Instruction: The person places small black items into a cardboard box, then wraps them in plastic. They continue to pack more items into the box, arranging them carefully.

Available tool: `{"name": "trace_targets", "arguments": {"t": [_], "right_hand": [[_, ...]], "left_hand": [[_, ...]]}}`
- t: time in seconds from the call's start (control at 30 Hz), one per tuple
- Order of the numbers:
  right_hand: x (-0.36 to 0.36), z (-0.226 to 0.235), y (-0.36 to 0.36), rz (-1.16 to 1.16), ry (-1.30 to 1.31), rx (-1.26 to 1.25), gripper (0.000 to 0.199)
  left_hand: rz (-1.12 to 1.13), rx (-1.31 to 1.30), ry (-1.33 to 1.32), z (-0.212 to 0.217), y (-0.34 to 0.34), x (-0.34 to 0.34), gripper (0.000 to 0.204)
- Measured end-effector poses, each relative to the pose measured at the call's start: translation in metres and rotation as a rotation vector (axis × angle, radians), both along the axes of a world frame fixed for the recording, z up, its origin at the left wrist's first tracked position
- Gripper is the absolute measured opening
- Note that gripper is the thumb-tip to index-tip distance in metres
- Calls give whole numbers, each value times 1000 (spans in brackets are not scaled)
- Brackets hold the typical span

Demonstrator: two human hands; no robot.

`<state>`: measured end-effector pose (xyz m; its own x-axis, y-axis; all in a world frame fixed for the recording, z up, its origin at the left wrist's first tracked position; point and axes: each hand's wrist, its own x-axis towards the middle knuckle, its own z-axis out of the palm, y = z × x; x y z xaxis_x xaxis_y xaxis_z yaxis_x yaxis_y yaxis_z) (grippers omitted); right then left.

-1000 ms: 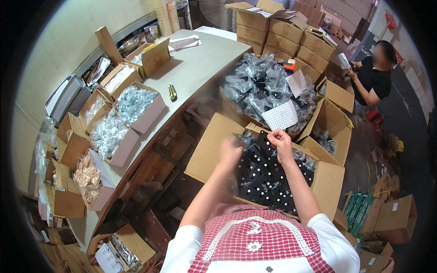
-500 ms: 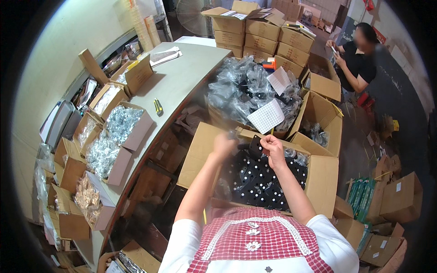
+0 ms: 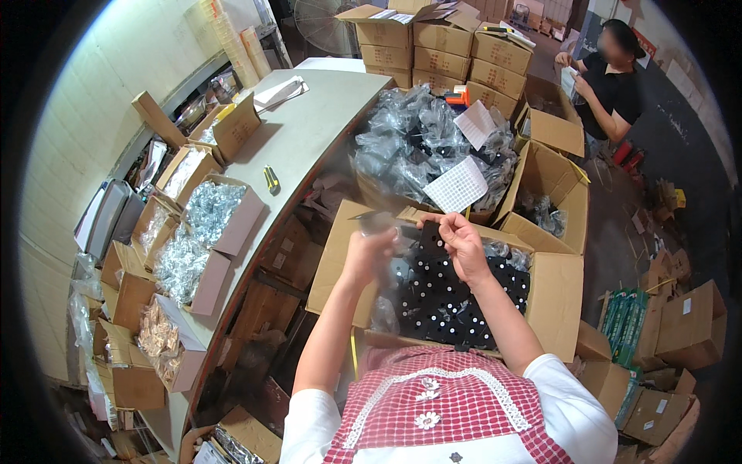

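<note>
Over an open cardboard box (image 3: 559, 298), my right hand (image 3: 464, 246) pinches a small flat black piece (image 3: 433, 241) between thumb and fingers. My left hand (image 3: 369, 251) is to its left, above the box's left flap, smeared by motion. Something grey and partly see-through shows at its fingertips, too blurred to name. Below both hands, the box holds many black pieces (image 3: 440, 305) with round white dots. Just beyond my hands, a sheet of white round stickers (image 3: 457, 185) lies on a heap of clear plastic bags (image 3: 402, 147), some with dark contents.
To the left, a grey table (image 3: 309, 116) bears a yellow-black utility knife (image 3: 271, 179) and open boxes of bagged parts (image 3: 209, 216). Stacked cartons (image 3: 440, 62) stand at the back. A co-worker (image 3: 610, 85) is at the far right. More cartons (image 3: 684, 325) crowd the right floor.
My left hand has shifted slightly left and stays blurred. My right hand still pinches a black piece, a little nearer the sticker sheet. The view has turned slightly; the co-worker's hands have moved.
</note>
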<state>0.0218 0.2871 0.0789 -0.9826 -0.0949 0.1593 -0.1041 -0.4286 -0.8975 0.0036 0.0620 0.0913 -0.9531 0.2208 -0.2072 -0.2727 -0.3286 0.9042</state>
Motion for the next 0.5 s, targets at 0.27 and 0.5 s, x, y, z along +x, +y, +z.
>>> {"name": "trace_targets", "arguments": {"t": [0.27, 0.5], "right_hand": [[16, 18, 3, 42, -49, -138, 17], [34, 20, -12, 141, -27, -80, 15]], "left_hand": [[95, -182, 54, 6, 2, 22, 12], [-213, 117, -66, 35, 11, 40, 30]]}}
